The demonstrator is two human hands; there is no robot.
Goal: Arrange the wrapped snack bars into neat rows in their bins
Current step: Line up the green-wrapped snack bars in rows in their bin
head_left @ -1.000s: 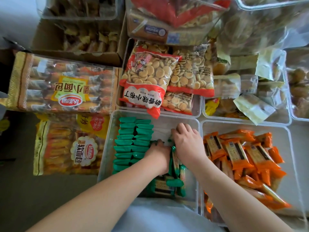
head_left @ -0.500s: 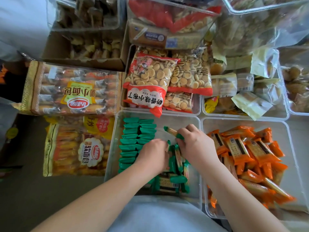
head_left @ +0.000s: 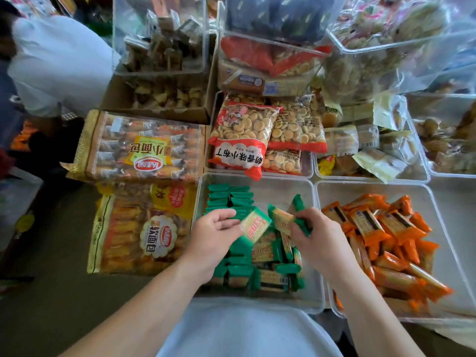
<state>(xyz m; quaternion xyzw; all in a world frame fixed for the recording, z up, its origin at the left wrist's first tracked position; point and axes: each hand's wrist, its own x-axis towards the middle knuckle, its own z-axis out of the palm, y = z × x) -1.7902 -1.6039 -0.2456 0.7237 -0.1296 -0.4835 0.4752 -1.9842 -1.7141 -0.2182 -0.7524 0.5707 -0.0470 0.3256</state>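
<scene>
Clear plastic bin [head_left: 279, 190], flat glossy grn bars [head_left: 228, 199]

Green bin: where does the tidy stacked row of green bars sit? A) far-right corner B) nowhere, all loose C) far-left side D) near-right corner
C: the stacked green bars line the far-left side of the green bin; its far-right floor is bare, the near part holds a loose pile, and the left hand and right hand hold loose bars above it.
</scene>
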